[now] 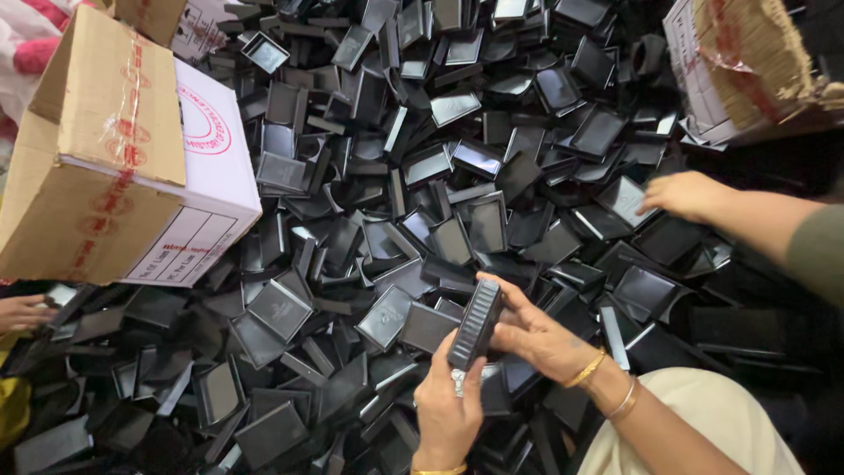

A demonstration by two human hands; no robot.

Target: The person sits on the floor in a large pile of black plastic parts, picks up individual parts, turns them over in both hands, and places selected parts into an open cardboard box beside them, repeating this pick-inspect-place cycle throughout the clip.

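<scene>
A stack of black rectangular plastic lids (475, 324) stands on edge between my two hands. My left hand (447, 406) grips its lower end from below, thumb up along the side. From the right, my right hand (538, 336) wraps around the stack, fingers curled over its top; gold bangles sit on that wrist. Beneath and all around lies a big heap of the same black lids (413, 193), tumbled at every angle.
A taped cardboard box (114, 158) rests on the heap at the left. Another carton (747, 70) sits at the top right. Another person's hand (684, 195) reaches into the pile from the right, and a third hand (22, 312) shows at the left edge.
</scene>
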